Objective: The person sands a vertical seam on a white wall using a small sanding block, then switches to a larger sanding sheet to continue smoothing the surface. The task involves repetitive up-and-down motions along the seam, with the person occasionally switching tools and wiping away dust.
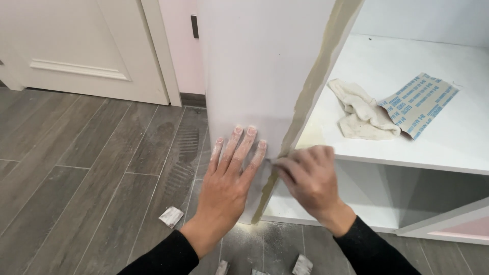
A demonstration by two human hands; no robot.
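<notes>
My left hand (232,170) lies flat with fingers spread against the white side panel (249,66) of a cabinet. My right hand (308,178) is closed and blurred, pressed to the panel's raw beige front edge (316,76); a small piece seems pinched in its fingers, but I cannot tell what it is. Both hands are dusted white. Black sleeves cover both wrists.
On the white shelf (448,147) lie a crumpled off-white cloth (361,114) and a sheet of sandpaper (423,102), printed back up. Small folded sandpaper scraps (170,216) and white dust lie on the grey wood-look floor (76,178). A white door (81,46) stands at left.
</notes>
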